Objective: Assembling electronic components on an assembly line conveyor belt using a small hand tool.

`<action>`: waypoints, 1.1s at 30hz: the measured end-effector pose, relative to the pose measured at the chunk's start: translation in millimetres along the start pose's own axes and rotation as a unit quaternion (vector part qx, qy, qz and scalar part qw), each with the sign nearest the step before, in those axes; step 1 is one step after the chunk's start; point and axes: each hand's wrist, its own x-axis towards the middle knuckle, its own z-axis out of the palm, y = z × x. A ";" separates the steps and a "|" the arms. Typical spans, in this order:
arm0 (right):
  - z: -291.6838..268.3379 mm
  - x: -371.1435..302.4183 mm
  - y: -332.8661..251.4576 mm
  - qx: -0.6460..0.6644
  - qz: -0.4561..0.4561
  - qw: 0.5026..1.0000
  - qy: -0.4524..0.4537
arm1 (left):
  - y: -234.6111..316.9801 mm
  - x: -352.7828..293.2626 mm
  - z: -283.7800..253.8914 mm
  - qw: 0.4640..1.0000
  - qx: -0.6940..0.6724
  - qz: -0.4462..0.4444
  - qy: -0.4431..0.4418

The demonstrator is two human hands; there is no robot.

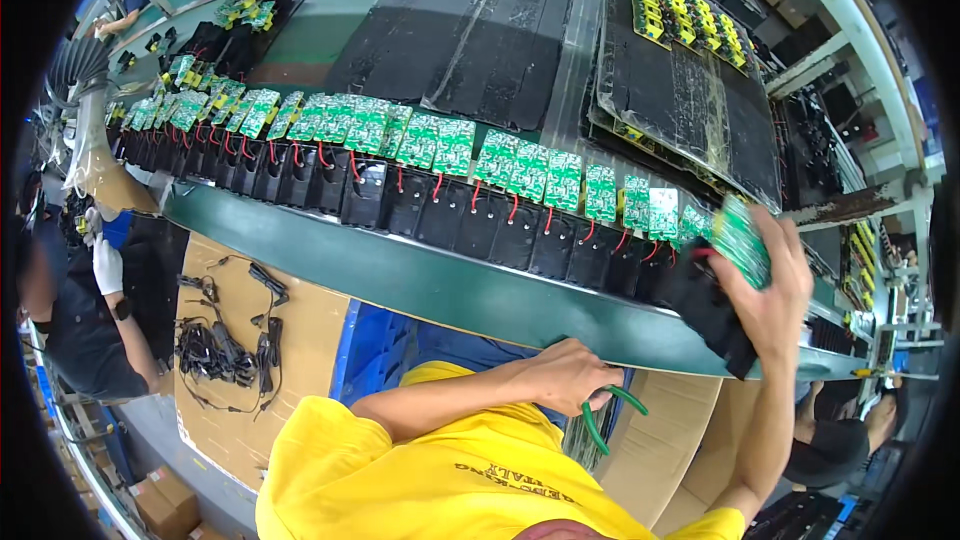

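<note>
My left hand is closed near my waist around a pair of pliers; their green handles stick out, and the jaws are hidden in the hand. Above the right end of the bench, my right hand grips a green circuit board. A black plastic housing hangs below that board, a little blurred. To the left of it runs a long row of green circuit boards, each joined by red wires to a black housing along the belt.
Black sheets lie behind the row, with yellow-and-green boards on the right stack. Black cables rest on cardboard at left. A co-worker's gloved hand and a flexible duct are at far left. A metal frame stands right.
</note>
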 end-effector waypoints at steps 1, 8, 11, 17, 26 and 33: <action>13.2 13.3 -23.6 0.018 -0.009 1.000 -0.010 | -1.9 -0.7 0.4 1.000 0.000 0.005 0.001; 118.0 74.5 -153.1 0.088 -0.107 0.990 -0.014 | -2.9 -1.5 6.9 1.000 -0.022 0.014 -0.002; 141.6 85.7 -177.7 0.107 -0.118 0.987 -0.014 | -0.6 -1.7 10.2 0.997 -0.035 0.023 0.057; 164.9 97.2 -195.9 0.102 -0.138 0.985 -0.024 | -6.4 -4.3 9.5 0.998 -0.057 0.026 0.026; 198.1 102.2 -191.1 0.072 -0.156 0.985 0.024 | -6.5 -4.5 -2.0 0.994 -0.082 0.012 -0.071; 210.8 100.3 -191.6 0.064 -0.145 0.987 0.042 | -11.8 -7.3 8.0 0.995 -0.078 0.064 0.003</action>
